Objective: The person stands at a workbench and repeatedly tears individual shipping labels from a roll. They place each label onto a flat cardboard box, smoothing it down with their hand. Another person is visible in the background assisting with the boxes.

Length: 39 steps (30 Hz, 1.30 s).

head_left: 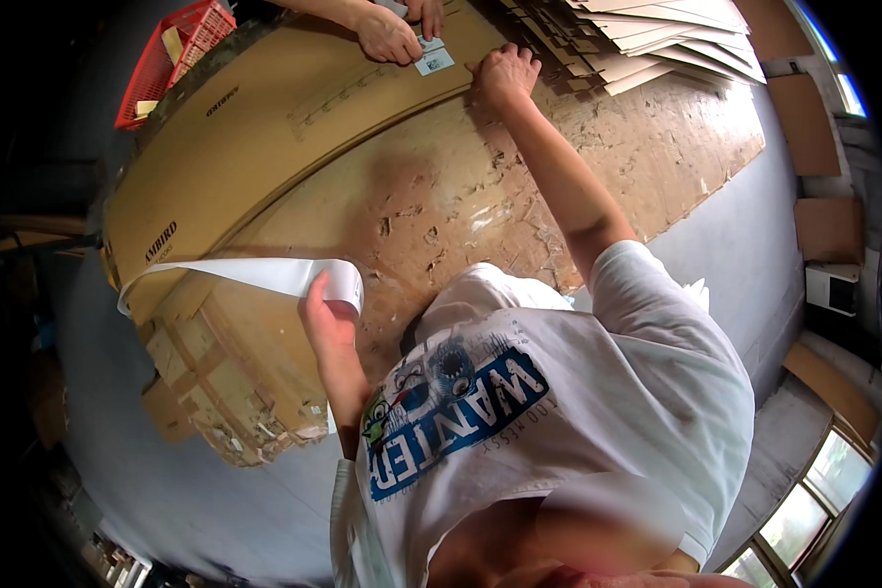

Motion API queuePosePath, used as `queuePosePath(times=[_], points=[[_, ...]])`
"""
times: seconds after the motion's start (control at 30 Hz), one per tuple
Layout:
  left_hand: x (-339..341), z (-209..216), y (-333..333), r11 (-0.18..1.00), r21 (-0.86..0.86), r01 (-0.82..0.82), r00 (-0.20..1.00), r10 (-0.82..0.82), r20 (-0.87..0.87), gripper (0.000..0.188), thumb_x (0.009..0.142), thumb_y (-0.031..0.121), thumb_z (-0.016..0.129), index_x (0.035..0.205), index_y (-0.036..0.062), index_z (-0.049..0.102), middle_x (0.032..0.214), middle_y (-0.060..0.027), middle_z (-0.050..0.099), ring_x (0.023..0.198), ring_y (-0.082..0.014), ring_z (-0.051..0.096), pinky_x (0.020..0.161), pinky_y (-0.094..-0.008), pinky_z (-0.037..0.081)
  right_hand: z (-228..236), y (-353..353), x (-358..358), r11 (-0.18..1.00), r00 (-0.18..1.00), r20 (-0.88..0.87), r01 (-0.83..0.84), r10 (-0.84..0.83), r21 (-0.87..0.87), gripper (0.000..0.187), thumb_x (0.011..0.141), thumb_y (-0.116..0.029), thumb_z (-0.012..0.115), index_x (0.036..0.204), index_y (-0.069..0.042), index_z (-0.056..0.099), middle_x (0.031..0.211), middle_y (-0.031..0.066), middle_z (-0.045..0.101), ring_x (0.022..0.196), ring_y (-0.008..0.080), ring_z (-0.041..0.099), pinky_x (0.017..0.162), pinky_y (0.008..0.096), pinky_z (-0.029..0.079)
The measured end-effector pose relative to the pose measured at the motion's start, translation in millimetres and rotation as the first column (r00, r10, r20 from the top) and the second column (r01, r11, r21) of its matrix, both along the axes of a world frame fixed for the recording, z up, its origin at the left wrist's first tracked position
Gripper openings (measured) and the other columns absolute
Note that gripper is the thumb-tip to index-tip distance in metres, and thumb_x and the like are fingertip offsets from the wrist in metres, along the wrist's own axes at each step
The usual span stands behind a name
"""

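My left hand (325, 318) is closed around a roll of white labels (343, 282). A long white strip (235, 272) runs from the roll leftward, curling down at the cardboard's left end. With my arm stretched forward, my right hand (508, 74) has its fingers bent over the near edge of a long flat cardboard box (265, 147). Across the box, another person's hand (390, 35) presses near a small white printed label (434, 61) on its surface. That person's second hand (426, 14) is partly cut off by the upper edge.
The box lies on a worn worktable (441, 196) with a scuffed, torn surface. Flat cardboard pieces (657, 39) are stacked at the far right. A red plastic basket (181, 54) stands beyond the far left edge. Taped cardboard (235, 382) covers the table's near left end.
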<state>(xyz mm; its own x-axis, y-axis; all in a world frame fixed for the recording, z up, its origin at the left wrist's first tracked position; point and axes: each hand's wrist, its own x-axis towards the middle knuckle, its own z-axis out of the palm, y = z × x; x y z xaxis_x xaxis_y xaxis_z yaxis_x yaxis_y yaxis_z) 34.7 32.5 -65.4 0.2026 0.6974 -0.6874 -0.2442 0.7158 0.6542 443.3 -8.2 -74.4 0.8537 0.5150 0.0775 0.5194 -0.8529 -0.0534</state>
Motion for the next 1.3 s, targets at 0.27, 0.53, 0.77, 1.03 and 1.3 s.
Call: queuePosePath(times=[0.27, 0.53, 0.77, 1.03, 1.3], points=[[2.6, -4.5, 2.8, 1.0, -0.005, -0.008, 0.998, 0.008, 0.059, 0.032, 0.079, 0.009, 0.063, 0.107, -0.0029, 0.054, 0.099, -0.0107, 0.058, 0.089, -0.025, 0.059, 0.075, -0.0374, 0.049, 6.2, 14.5, 18.8, 0.989, 0.982, -0.12, 0.143, -0.145, -0.027, 0.054, 0.074, -0.047, 0.069, 0.112, -0.009, 0.063, 0.118, 0.0107, 0.054, 0.117, 0.0269, 0.045, 0.097, 0.0416, 0.033], [-5.1, 4.8, 21.0, 0.997, 0.008, -0.082, 0.997, 0.082, -0.008, 0.03, 0.079, 0.01, 0.063, 0.103, -0.0049, 0.055, 0.094, -0.0123, 0.06, 0.082, -0.0245, 0.062, 0.067, -0.0357, 0.051, 1.9, 12.9, 28.0, 0.993, 0.992, -0.061, 0.113, -0.112, 0.014, 0.056, 0.067, -0.052, 0.072, 0.102, -0.008, 0.067, 0.113, 0.01, 0.059, 0.11, 0.0253, 0.052, 0.09, 0.0382, 0.041], [2.6, 3.7, 30.1, 0.997, 0.018, -0.078, 0.997, 0.079, -0.01, 0.029, 0.079, 0.01, 0.063, 0.102, -0.0055, 0.055, 0.095, -0.0126, 0.061, 0.081, -0.0256, 0.062, 0.064, -0.0369, 0.052, -7.9, 25.5, 38.6, 0.983, 0.978, -0.104, 0.182, -0.18, 0.012, 0.044, 0.072, -0.043, 0.071, 0.1, -0.009, 0.068, 0.108, 0.0121, 0.063, 0.1, 0.0249, 0.061, 0.084, 0.0377, 0.048], [11.1, -4.8, 31.3, 0.996, -0.016, -0.083, 0.996, 0.083, -0.02, 0.031, 0.078, 0.007, 0.063, 0.105, -0.0051, 0.054, 0.097, -0.0124, 0.061, 0.084, -0.0263, 0.062, 0.068, -0.0382, 0.053, -50.0, 12.7, 94.2, 0.948, 0.908, -0.409, 0.209, -0.097, 0.238, 0.037, 0.073, -0.036, 0.069, 0.095, -0.006, 0.068, 0.088, 0.0149, 0.067, 0.084, 0.0294, 0.065, 0.075, 0.0392, 0.052], [14.1, -4.9, 31.9, 0.999, -0.003, -0.042, 0.999, 0.042, -0.011, 0.03, 0.079, 0.007, 0.063, 0.104, -0.0057, 0.054, 0.097, -0.013, 0.061, 0.086, -0.0265, 0.062, 0.069, -0.0387, 0.053, -56.8, 4.9, 118.7, 0.981, 0.928, -0.352, -0.059, 0.122, 0.184, 0.031, 0.076, -0.033, 0.062, 0.095, -0.009, 0.068, 0.091, 0.0143, 0.067, 0.085, 0.0303, 0.065, 0.075, 0.0395, 0.052]])
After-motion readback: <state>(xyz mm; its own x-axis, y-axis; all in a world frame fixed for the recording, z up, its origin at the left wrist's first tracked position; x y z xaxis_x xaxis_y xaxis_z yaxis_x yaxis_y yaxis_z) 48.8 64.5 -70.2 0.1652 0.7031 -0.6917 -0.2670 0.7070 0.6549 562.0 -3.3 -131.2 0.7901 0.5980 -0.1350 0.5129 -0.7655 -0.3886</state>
